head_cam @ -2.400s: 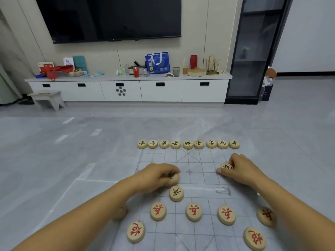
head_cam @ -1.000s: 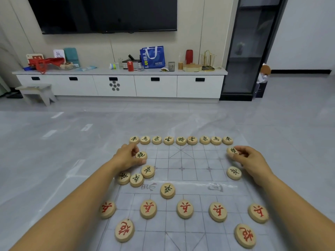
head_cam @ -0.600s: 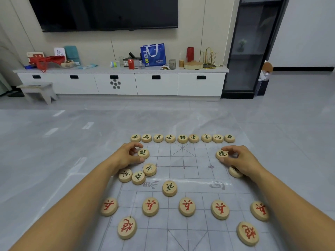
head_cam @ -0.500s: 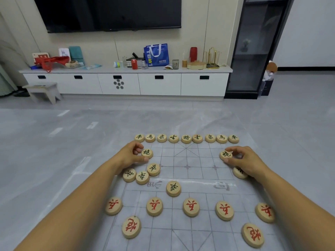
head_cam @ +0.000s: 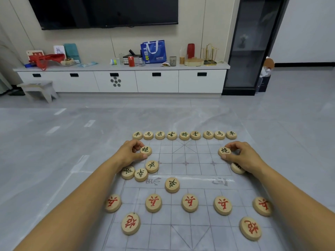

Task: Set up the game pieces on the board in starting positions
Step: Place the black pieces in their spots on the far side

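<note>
Wooden left cannon (head_cam: 146, 150) and right cannon (head_cam: 224, 150), pinched by the left hand (head_cam: 129, 154) and right hand (head_cam: 243, 157), have just reached their board (head_cam: 199, 169) points mid-frame; black soldiers (head_cam: 152, 166) remain unplaced

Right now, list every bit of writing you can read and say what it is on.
"車 馬 象 士 將 士 象 馬 車": far row of pieces, left to right.
"炮": left cannon piece, pinched by the left hand; right cannon piece, by the right hand.
"卒": four loose black-lettered pieces.
"兵": five red-lettered pieces.
"炮", upside down: two nearest red pieces.
"TBS1": blue bag.
Too blurred: river lettering on the board, white card.
</note>
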### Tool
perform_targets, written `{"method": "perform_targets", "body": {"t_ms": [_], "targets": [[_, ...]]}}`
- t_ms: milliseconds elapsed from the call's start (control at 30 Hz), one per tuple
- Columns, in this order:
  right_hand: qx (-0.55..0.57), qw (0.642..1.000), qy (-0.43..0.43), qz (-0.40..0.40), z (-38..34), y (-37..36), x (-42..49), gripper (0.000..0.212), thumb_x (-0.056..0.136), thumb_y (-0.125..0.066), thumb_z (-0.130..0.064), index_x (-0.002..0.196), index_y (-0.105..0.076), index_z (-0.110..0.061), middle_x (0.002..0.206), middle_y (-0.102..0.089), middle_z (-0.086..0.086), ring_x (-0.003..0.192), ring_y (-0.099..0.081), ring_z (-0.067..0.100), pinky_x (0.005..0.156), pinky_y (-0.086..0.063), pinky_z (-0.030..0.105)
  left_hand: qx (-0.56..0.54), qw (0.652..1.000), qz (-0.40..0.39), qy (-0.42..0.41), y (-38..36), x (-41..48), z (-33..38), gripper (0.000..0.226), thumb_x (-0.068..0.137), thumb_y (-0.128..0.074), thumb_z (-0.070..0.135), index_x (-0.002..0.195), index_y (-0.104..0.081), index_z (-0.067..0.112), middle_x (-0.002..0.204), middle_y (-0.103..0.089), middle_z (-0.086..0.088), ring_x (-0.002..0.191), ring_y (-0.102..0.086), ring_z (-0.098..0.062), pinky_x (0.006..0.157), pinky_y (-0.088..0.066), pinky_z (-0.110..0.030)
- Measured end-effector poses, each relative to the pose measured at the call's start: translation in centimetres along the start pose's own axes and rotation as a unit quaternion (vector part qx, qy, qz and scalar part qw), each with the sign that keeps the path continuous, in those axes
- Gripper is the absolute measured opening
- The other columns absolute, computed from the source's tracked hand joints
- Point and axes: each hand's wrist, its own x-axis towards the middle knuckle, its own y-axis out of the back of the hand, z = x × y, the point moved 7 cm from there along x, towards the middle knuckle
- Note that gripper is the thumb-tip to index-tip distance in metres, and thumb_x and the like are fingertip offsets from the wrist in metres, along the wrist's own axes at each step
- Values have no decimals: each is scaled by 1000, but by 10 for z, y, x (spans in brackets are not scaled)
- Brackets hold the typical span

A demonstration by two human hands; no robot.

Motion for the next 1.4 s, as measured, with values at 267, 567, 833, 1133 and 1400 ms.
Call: {"method": "perform_targets", "body": {"t_ms": [267,567,833,1133,1400], "targets": [[10,1000,-5,-9,-1,0,-1,38,74,-75,-28,106,-58,-17,115,-50,6,101,-47,17,83,-35,28,-14,1000,-2,5,0,-4,3,34,75,-75,11,104,-57,15,109,-44,-7,90,-43,-14,74,-38,-18],[134,990,-54,0,-3,8,-8,46,93,-39,-46,114,-55,-8,110,-57,6,97,-50,21,83,-36,32,-46,999,-12,27,0,-11,10,49,70,-78,6,111,-53,11,96,-44,0,85,-42,-12,71,-42,-16],[152,987,-46,8,5,10,-3,41,97,-31,-42,110,-57,-13,98,-59,3,80,-49,16,81,-38,31,-112,992,-21,46,11,-19,12,40,83,-66,10,119,-50,9,106,-52,-5,92,-49,-13,79,-41,-18],[90,992,26,79,-18,29,-21,17,93,-50,-18,106,-59,-11,103,-60,8,95,-55,24,78,-40,31,-51,995,-39,70,50,-64,13,22,78,-71,17,98,-62,18,102,-58,-5,90,-55,-16,77,-44,-22],[-131,970,141,-149,-147,-107,-60,38,82,-66,-32,115,-57,-16,105,-55,-2,96,-55,15,84,-47,27,232,971,-62,20,7,-92,21,55,71,-76,37,121,-52,34,128,-39,3,122,-37,-19,105,-34,-34]]}}
